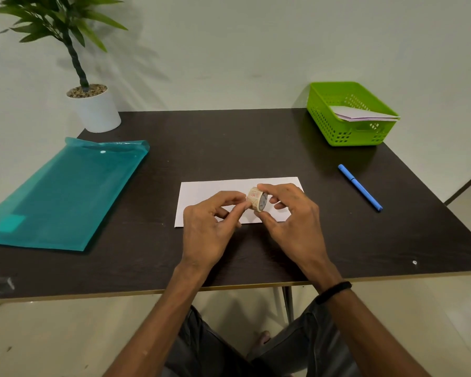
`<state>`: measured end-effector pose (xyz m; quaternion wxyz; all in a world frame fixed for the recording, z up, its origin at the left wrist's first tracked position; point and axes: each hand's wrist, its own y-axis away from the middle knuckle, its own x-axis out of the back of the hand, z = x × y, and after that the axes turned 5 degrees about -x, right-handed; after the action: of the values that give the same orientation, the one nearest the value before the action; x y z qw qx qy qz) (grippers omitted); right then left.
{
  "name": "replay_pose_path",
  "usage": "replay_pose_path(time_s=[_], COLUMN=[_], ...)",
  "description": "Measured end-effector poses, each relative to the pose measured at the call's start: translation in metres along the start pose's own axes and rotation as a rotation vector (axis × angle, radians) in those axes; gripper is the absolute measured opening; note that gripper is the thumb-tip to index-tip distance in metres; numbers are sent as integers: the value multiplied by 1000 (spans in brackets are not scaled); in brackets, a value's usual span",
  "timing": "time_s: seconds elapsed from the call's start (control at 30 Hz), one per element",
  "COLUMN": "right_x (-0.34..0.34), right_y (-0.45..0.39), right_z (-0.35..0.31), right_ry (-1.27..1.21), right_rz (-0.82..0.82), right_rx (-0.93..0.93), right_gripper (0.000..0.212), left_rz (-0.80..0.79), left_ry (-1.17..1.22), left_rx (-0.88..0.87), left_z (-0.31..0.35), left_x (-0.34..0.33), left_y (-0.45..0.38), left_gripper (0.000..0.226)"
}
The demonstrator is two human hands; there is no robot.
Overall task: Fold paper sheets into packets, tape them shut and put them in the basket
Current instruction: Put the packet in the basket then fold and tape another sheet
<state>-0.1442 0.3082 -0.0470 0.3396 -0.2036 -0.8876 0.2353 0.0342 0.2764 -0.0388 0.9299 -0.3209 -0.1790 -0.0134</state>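
A folded white paper packet [201,194] lies flat in the middle of the dark table. Just above it my right hand [291,213] grips a small patterned tape roll [257,199] between thumb and fingers. My left hand [210,227] pinches at the roll's left edge with thumb and forefinger, where the tape end sits. The green basket [337,131] stands at the table's back right corner and holds folded white packets [362,114] that lean on its right rim.
A teal plastic folder [65,194] lies on the left side of the table. A blue pen [360,187] rests to the right of the packet. A potted plant [93,107] stands at the back left corner. The near table edge [147,291] runs below my wrists.
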Motion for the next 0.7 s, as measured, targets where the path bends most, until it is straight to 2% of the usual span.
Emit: replay_pose_path(time_s=[0.13, 0.47, 0.7], right_x=[-1, -3, -4], right_y=[0, -1, -1], right_z=[1, 8, 10], right_ry=[30, 37, 51], right_rz=[-11, -38, -49], right_rx=[10, 34, 56], right_gripper=[51, 49, 50], left_rz=[-23, -49, -130], left_ry=[1, -321, -431], left_rx=[27, -168, -159], left_z=[-3, -6, -5], left_x=[-1, -8, -11], left_y=[-1, 4, 3], left_gripper=[19, 13, 7])
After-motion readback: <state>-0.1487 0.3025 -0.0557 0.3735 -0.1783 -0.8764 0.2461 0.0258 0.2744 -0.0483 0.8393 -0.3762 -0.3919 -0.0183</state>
